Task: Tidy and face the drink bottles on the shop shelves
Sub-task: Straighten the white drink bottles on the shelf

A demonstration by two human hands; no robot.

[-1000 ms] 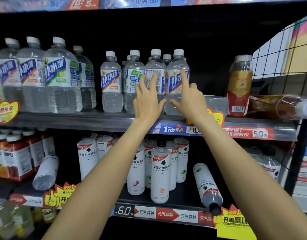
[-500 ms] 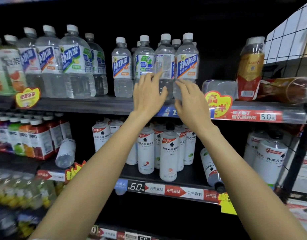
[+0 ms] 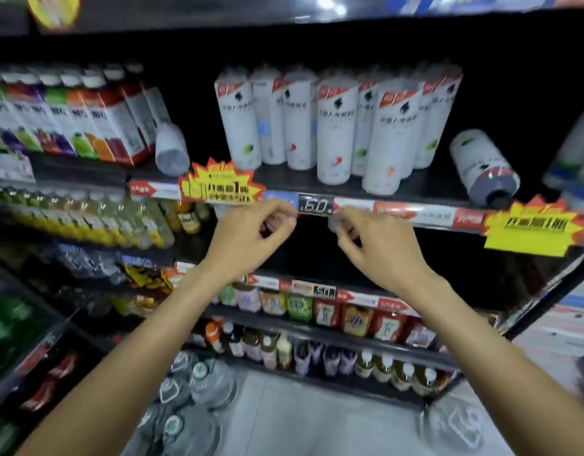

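Several white sleeved bottles [image 3: 336, 126] stand upright in a cluster on a black shelf [image 3: 429, 189]. Another white bottle [image 3: 484, 166] lies on its side to their right, cap toward the shelf edge. A pale bottle [image 3: 170, 146] leans tipped over to their left. My left hand [image 3: 251, 238] and my right hand [image 3: 376, 245] hover just below this shelf's price strip [image 3: 317, 205]. Their fingers are loosely curled and hold nothing. The picture is motion-blurred.
Colourful juice bottles [image 3: 70, 123] fill the left of the same shelf. Yellow promo tags [image 3: 218, 185] [image 3: 534, 228] stick out from the shelf edge. Lower shelves hold small bottles and pouches [image 3: 323, 311]. Large water jugs [image 3: 198, 390] stand on the floor.
My view has dropped from the clear-water shelf to the white-bottle shelf. Both hands came down off the clear bottles and now hang below the price strip with fingers curled.
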